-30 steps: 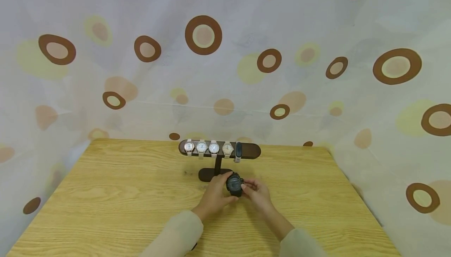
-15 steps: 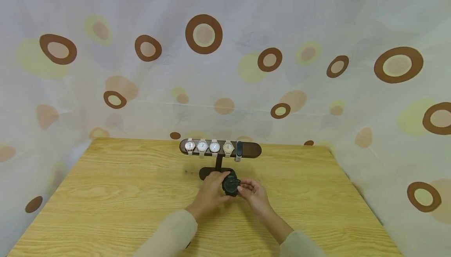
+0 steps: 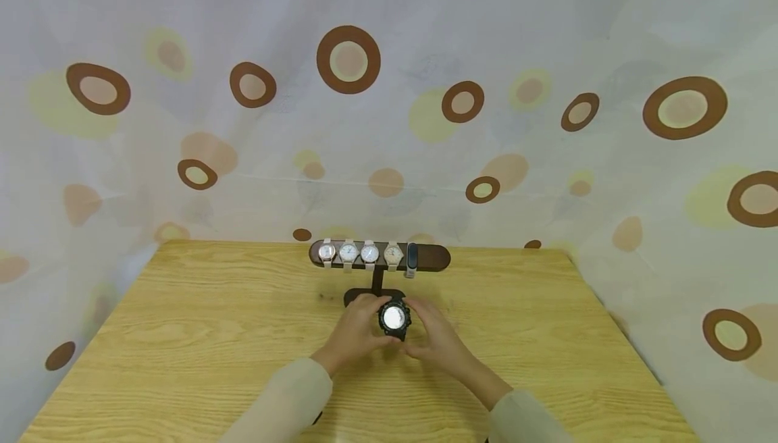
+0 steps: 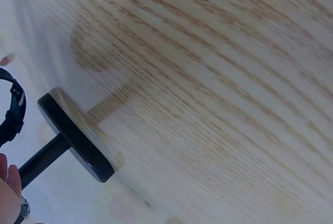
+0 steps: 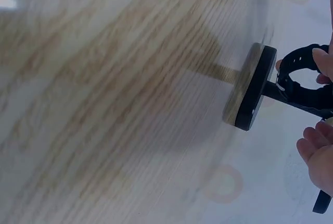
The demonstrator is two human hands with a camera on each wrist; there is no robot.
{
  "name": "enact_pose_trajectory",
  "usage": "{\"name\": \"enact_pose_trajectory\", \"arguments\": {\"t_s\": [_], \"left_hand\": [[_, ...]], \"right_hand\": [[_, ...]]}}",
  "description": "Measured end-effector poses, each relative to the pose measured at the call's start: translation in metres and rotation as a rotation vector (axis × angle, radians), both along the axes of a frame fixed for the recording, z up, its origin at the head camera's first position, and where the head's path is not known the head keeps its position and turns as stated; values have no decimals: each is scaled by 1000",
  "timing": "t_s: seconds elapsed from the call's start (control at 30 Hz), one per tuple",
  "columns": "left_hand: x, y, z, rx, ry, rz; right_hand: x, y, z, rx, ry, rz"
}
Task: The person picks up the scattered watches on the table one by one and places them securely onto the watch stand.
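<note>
A black wristwatch [image 3: 395, 318] with a chunky bezel is held face up between both hands, in front of the watch stand. White glare fills its dial. My left hand [image 3: 354, 335] grips it from the left, fingers at the top and thumb at the bottom. On the other side, my right hand [image 3: 439, 338] curves round the case, fingertips at the upper edge and thumb near the lower. The right wrist view shows the black strap [image 5: 299, 60] bent into a loop, raised over the table. Only part of this strap [image 4: 16, 107] enters the left wrist view.
Behind the hands stands a dark T-shaped watch stand [image 3: 434, 258]. Several light-strapped watches [image 3: 348, 252] and a fitness band [image 3: 412, 257] sit along its bar. Its base [image 4: 78, 138] rests on the wooden table [image 3: 213, 335], with a patterned curtain [image 3: 389, 125] behind.
The watch has shifted slightly left and its dial now catches bright glare. My right hand has gone from pinching its right side to spreading fingers and thumb round the case.
</note>
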State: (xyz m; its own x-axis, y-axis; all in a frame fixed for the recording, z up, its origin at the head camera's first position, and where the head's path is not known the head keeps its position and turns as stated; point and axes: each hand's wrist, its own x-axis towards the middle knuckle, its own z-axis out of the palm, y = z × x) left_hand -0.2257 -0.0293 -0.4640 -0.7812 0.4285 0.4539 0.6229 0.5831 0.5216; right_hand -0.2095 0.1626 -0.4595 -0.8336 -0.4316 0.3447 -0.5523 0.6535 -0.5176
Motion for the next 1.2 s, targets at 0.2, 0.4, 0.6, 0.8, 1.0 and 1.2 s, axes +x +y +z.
{"name": "enact_pose_trajectory", "arguments": {"t_s": [0.2, 0.4, 0.6, 0.8, 1.0, 1.2], "left_hand": [[3, 0, 2, 6, -20, -45], [6, 2, 4, -13, -2, -46], [7, 2, 8, -33, -49, -42], [4, -8, 5, -91, -64, 4], [-1, -30, -8, -160, 35, 60], [-5, -53, -13, -282, 99, 185]], "right_hand": [[-5, -2, 2, 35, 30, 26], [-6, -2, 4, 20, 16, 44], [-5, -1, 4, 19, 1, 27], [-2, -1, 3, -3, -17, -8], [0, 3, 4, -65, -80, -81], [0, 9, 4, -55, -84, -135]]}}
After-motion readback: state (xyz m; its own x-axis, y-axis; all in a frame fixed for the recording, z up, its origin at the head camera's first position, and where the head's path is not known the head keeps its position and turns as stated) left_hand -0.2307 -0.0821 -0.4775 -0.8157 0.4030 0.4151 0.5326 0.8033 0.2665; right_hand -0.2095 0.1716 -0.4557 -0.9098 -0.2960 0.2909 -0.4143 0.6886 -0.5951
